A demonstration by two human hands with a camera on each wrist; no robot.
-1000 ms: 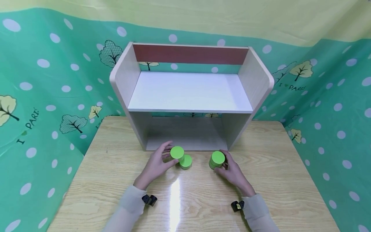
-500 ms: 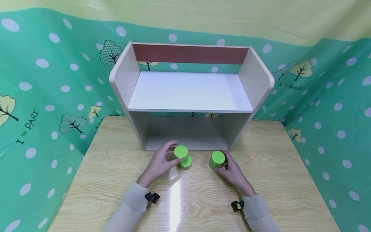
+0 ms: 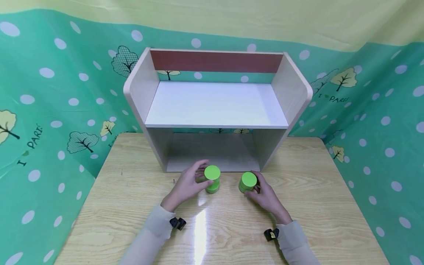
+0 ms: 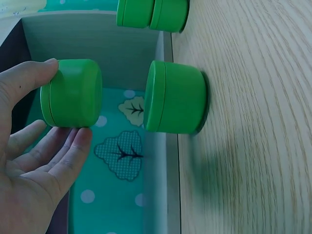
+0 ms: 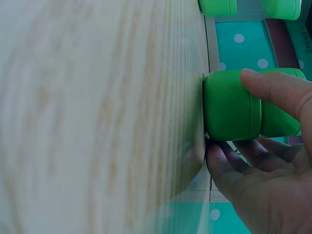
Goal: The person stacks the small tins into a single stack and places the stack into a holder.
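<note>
My left hand [image 3: 188,184] holds a round green lidded jar [image 4: 73,92] between thumb and fingers. In the left wrist view a gap separates it from a second green jar [image 4: 178,97] standing on the table, which it partly covers in the head view. To the right, two more such jars are stacked, the upper jar [image 3: 248,179] directly on the lower jar [image 5: 229,105]. My right hand [image 3: 266,195] grips the lower one, thumb on one side and fingers on the other.
A two-level white shelf unit [image 3: 216,105] stands behind the jars on the wooden table [image 3: 132,213], its bottom front edge close to them. Patterned green cloth [image 3: 43,158] hangs at the back and both sides.
My left hand has moved right with its jar, from left of the standing jar to above it. The right hand and the stack have stayed in place.
</note>
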